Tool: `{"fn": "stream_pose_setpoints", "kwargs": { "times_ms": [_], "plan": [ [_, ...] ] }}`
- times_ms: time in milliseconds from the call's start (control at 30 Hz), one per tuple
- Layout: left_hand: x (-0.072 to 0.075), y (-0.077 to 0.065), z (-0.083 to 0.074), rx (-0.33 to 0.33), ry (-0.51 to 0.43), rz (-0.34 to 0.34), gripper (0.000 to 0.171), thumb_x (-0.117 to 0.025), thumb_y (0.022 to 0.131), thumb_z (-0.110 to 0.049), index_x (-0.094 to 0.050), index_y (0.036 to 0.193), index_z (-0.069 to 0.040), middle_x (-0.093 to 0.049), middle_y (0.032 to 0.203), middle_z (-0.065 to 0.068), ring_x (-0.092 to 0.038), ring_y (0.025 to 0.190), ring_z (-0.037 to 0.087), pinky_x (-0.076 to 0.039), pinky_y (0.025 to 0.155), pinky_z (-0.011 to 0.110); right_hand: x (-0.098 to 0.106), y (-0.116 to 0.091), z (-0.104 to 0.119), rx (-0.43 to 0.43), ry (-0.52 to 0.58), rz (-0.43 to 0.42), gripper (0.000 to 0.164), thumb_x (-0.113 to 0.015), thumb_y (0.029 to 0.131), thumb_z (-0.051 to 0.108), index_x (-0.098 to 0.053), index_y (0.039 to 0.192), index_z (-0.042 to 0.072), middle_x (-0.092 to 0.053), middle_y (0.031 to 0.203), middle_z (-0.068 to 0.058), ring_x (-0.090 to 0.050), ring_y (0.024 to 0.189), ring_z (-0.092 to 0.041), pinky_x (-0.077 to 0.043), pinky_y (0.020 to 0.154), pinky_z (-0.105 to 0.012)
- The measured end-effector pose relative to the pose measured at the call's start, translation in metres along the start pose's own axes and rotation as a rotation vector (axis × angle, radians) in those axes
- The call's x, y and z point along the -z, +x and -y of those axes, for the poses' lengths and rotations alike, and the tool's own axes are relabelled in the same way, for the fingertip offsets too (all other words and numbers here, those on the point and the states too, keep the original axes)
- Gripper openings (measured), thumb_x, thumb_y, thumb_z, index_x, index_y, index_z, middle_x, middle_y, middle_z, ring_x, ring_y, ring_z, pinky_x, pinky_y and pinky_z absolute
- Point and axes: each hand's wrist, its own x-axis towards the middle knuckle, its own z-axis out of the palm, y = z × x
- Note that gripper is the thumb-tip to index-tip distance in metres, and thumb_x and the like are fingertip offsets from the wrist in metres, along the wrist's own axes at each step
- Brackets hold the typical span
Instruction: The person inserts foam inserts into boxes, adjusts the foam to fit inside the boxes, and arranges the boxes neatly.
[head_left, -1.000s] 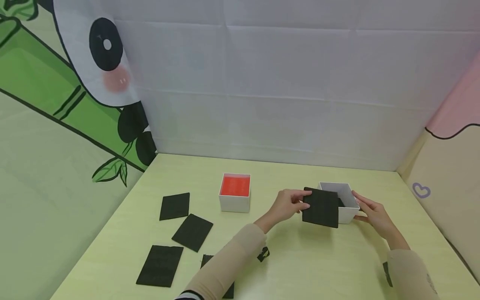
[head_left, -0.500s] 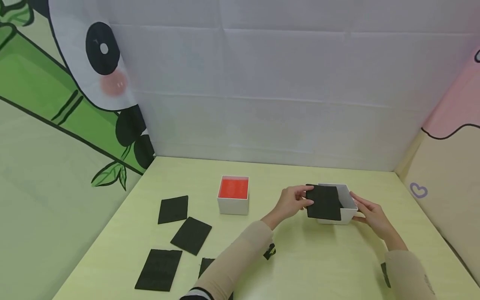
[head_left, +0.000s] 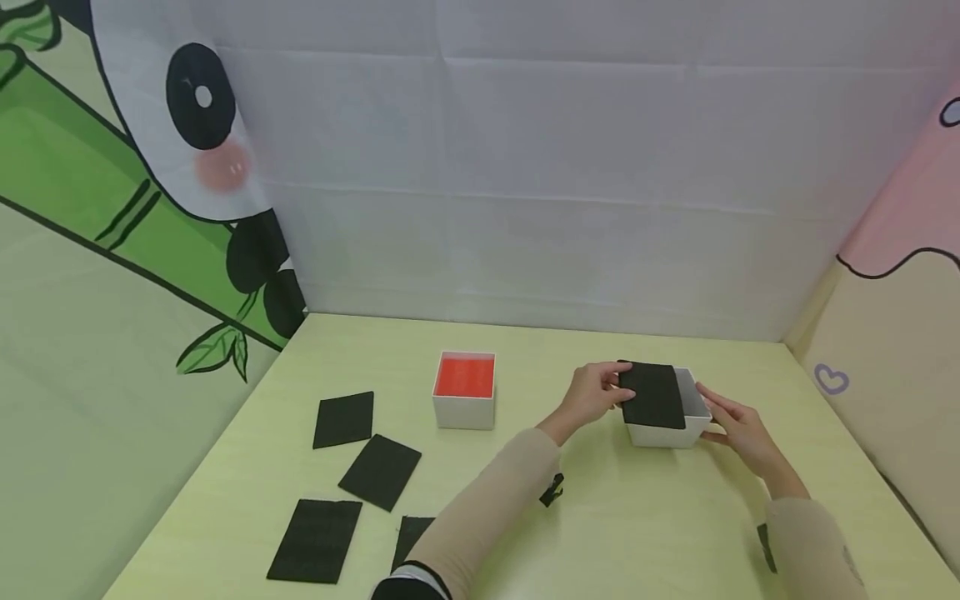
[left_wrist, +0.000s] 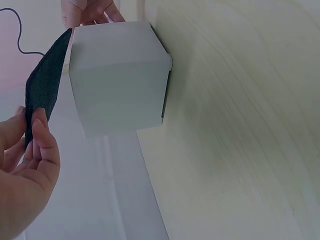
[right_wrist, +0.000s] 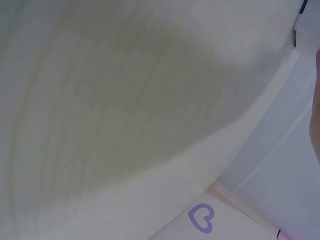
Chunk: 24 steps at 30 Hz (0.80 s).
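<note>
My left hand [head_left: 592, 392] pinches a black square cloth [head_left: 654, 396] by its left edge, thumb below and fingers above. The cloth lies flat over the open top of a white box [head_left: 663, 437], covering its left and middle part. In the left wrist view the cloth [left_wrist: 47, 75] shows as a thin, slightly bent sheet, tilted beside the mouth of the box [left_wrist: 120, 80]. My right hand [head_left: 742, 429] holds the box by its right side, fingers along the rim and thumb lower down. Most of the box's inside is hidden under the cloth.
Another white box [head_left: 463, 412] with a red inside or filling stands left of centre. Several black squares lie on the left, among them one black square [head_left: 315, 542] at the front left. My left sleeve [head_left: 480, 508] partly covers another. A white curtain [head_left: 480, 192] hangs behind the table.
My left hand has moved the black cloth up and right in the head view, from in front of the white box to over its top. The right hand stays at the box's right side.
</note>
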Motion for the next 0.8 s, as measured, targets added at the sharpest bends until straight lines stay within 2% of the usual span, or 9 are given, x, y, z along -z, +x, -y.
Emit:
{"fn": "stream_pose_setpoints", "kwargs": {
  "times_ms": [167, 367, 600, 800],
  "plan": [
    [-0.005, 0.006, -0.001, 0.004, 0.022, -0.013, 0.042, -0.067, 0.079, -0.007, -0.058, 0.120, -0.009, -0.062, 0.082, 0.002, -0.062, 0.064, 0.021, -0.044, 0.049, 0.018, 0.001, 0.000, 0.000, -0.005, -0.027, -0.012, 0.043, -0.043, 0.095, 0.015, -0.033, 0.136, 0.004, -0.049, 0.112, 0.027, -0.055, 0.090, -0.001, -0.049, 0.070, -0.027],
    [-0.010, 0.014, -0.005, 0.020, 0.069, -0.035, 0.042, -0.068, 0.079, -0.008, -0.058, 0.120, -0.010, -0.060, 0.083, 0.001, -0.058, 0.058, 0.008, -0.044, 0.052, 0.016, 0.001, 0.003, 0.001, -0.001, -0.035, -0.011, 0.043, -0.043, 0.095, 0.016, -0.033, 0.136, 0.004, -0.048, 0.113, 0.027, -0.055, 0.091, -0.001, -0.049, 0.070, -0.027],
    [-0.016, 0.021, -0.008, 0.022, 0.123, -0.051, 0.043, -0.068, 0.079, -0.008, -0.058, 0.120, -0.008, -0.056, 0.080, 0.000, -0.054, 0.055, 0.003, -0.043, 0.053, 0.014, 0.001, 0.004, -0.001, -0.013, -0.031, -0.017, 0.043, -0.043, 0.095, 0.017, -0.033, 0.136, 0.005, -0.048, 0.113, 0.028, -0.054, 0.092, 0.000, -0.049, 0.070, -0.027],
    [-0.019, 0.028, -0.006, 0.020, 0.139, -0.027, 0.042, -0.068, 0.079, -0.008, -0.058, 0.120, -0.007, -0.057, 0.077, 0.000, -0.054, 0.056, 0.003, -0.043, 0.053, 0.013, 0.000, 0.002, -0.001, -0.023, -0.034, -0.029, 0.044, -0.043, 0.095, 0.017, -0.032, 0.135, 0.002, -0.048, 0.112, 0.028, -0.054, 0.092, 0.001, -0.049, 0.070, -0.027]
  ]
}}
